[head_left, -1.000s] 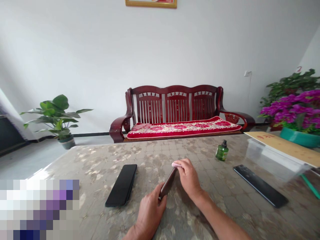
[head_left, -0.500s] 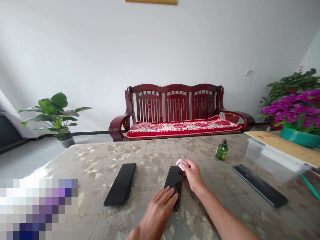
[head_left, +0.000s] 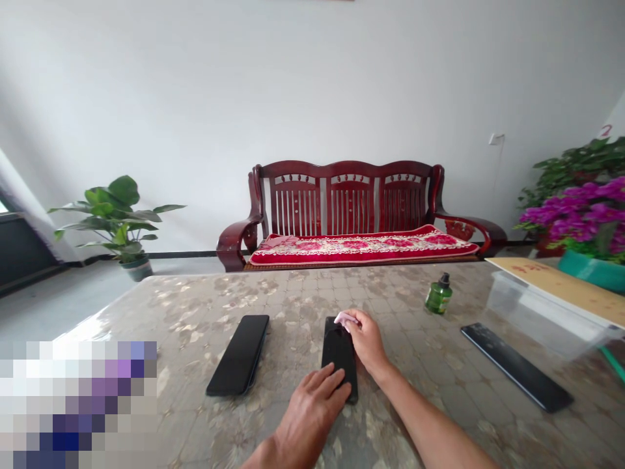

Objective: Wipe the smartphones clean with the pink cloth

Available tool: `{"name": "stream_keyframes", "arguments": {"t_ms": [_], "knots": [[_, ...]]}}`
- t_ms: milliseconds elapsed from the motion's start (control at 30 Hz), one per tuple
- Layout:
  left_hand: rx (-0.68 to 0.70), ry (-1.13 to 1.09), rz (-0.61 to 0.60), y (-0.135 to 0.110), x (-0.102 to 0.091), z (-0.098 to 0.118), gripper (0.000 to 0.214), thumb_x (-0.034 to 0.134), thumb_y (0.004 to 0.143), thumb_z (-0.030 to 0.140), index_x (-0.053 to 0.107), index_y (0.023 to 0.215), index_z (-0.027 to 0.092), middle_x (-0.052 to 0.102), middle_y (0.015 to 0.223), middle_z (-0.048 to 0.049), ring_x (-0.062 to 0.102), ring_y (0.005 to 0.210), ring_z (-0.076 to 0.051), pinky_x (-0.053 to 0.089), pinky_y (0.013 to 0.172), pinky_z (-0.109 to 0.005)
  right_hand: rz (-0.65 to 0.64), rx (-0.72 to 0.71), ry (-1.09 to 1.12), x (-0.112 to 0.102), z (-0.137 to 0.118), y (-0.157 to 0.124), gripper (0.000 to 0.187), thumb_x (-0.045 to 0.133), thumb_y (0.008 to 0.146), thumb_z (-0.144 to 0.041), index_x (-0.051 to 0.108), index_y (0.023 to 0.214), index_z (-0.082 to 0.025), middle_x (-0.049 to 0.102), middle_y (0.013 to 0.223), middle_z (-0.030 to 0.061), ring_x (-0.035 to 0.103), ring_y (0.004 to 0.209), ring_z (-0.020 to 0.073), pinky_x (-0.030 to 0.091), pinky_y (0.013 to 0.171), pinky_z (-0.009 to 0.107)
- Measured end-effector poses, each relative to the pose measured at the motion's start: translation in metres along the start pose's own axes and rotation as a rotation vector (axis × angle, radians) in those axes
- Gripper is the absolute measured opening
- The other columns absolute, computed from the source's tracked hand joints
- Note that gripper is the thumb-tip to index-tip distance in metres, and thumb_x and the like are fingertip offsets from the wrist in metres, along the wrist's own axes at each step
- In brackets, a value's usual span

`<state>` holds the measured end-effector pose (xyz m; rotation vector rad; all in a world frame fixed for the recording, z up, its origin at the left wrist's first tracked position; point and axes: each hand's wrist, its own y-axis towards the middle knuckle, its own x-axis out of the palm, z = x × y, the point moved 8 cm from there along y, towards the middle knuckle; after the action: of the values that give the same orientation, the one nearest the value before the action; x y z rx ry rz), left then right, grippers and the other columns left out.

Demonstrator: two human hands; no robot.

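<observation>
A black phone (head_left: 338,352) lies flat, screen up, on the patterned table (head_left: 293,306) in front of me. My left hand (head_left: 312,407) rests on its near end with the fingers stretched flat, pinning it down. My right hand (head_left: 367,340) is closed on a small pink cloth (head_left: 344,318) and presses it against the phone's far right corner. A second black phone (head_left: 239,363) lies to the left, untouched. A third black phone (head_left: 516,375) lies to the right.
A small green bottle (head_left: 438,294) stands beyond the right hand. A clear plastic box (head_left: 537,312) with a tan lid sits at the right edge beside purple flowers (head_left: 581,215). A red wooden bench (head_left: 351,218) and a potted plant (head_left: 117,221) stand behind the table.
The phone, held tilted on edge between both hands a second ago, now lies flat on the table. The left hand went from gripping it to lying flat on it; the cloth stays at the far end.
</observation>
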<state>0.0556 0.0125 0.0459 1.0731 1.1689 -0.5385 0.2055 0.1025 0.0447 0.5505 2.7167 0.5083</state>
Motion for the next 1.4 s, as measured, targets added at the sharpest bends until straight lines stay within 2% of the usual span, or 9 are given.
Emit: {"name": "stream_keyframes", "arguments": {"t_ms": [200,567,833,1033,1400], "knots": [[-0.045,-0.015,0.046,0.001,0.004,-0.001,0.023,0.057,0.094,0.017,0.062,0.116,0.022,0.067,0.121,-0.0037,0.061,0.116,-0.024,0.055,0.093,-0.035,-0.043,-0.115,-0.075,0.009,-0.014,-0.007,0.023,0.049,0.082,-0.021,0.072,0.079,-0.024,0.067,0.089,0.0043,0.061,0.088,0.0195,0.046,0.084,0.030],[-0.054,-0.015,0.045,0.002,0.004,0.001,0.023,0.054,0.095,0.015,0.063,0.115,0.022,0.068,0.120,-0.0049,0.061,0.117,-0.023,0.053,0.095,-0.032,-0.099,-0.160,-0.135,0.021,-0.016,-0.010,0.025,0.049,0.088,-0.020,0.072,0.081,-0.025,0.064,0.090,0.0036,0.061,0.087,0.0178,0.048,0.083,0.028],[-0.066,-0.033,0.024,0.002,0.005,0.003,0.027,0.060,0.092,0.015,0.062,0.118,0.021,0.067,0.122,-0.0048,0.060,0.118,-0.025,0.054,0.095,-0.035,-0.124,-0.184,-0.185,0.026,-0.023,-0.014,0.026,0.047,0.091,-0.023,0.071,0.082,-0.025,0.062,0.089,0.0045,0.060,0.088,0.0189,0.049,0.084,0.031],[-0.069,-0.025,0.029,0.003,0.002,0.004,0.025,0.059,0.093,0.015,0.062,0.117,0.020,0.068,0.121,-0.0047,0.061,0.115,-0.023,0.053,0.095,-0.033,-0.141,-0.236,-0.229,0.029,-0.024,-0.016,0.025,0.047,0.091,-0.020,0.071,0.085,-0.025,0.062,0.089,0.0040,0.059,0.090,0.0185,0.048,0.084,0.030],[-0.105,-0.024,0.048,0.003,0.011,0.004,0.022,0.058,0.093,0.014,0.063,0.113,0.020,0.068,0.117,-0.0045,0.062,0.112,-0.022,0.051,0.095,-0.030,-0.186,-0.283,-0.292,0.033,-0.028,-0.020,0.026,0.048,0.092,-0.020,0.072,0.088,-0.026,0.063,0.091,0.0041,0.059,0.091,0.0185,0.048,0.085,0.030]]}}
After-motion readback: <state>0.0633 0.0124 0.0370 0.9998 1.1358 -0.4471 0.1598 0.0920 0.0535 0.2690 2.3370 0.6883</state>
